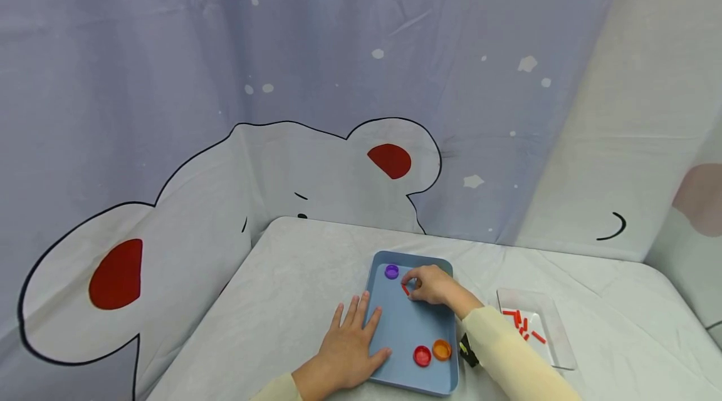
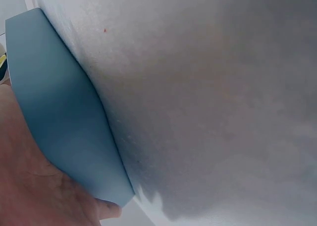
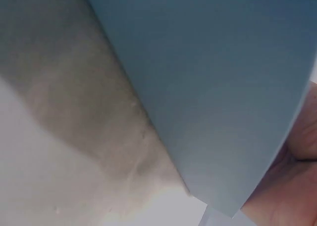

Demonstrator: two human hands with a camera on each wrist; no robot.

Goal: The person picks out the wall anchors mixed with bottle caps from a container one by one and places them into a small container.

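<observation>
A blue tray (image 1: pixel 395 332) lies on the white-covered table. Over its far half my right hand (image 1: pixel 431 285) pinches a small red stick (image 1: pixel 405 289) between thumb and fingers. My left hand (image 1: pixel 350 348) rests with spread, straight fingers on the tray's left edge. Inside the tray, a purple ring-shaped cap (image 1: pixel 392 272) sits near the far left corner. A red cap (image 1: pixel 422 356) and an orange cap (image 1: pixel 442 349) are side by side at the near right. In the left wrist view, the palm (image 2: pixel 39 186) is against the tray's outer wall (image 2: pixel 64 107).
To the right of the tray stands a clear shallow box (image 1: pixel 555 332) holding several red sticks (image 1: pixel 538 337). A dark band (image 1: pixel 468 351) is on the right wrist. Behind the table hangs a printed cloth (image 1: pixel 338 62) with a bear drawing.
</observation>
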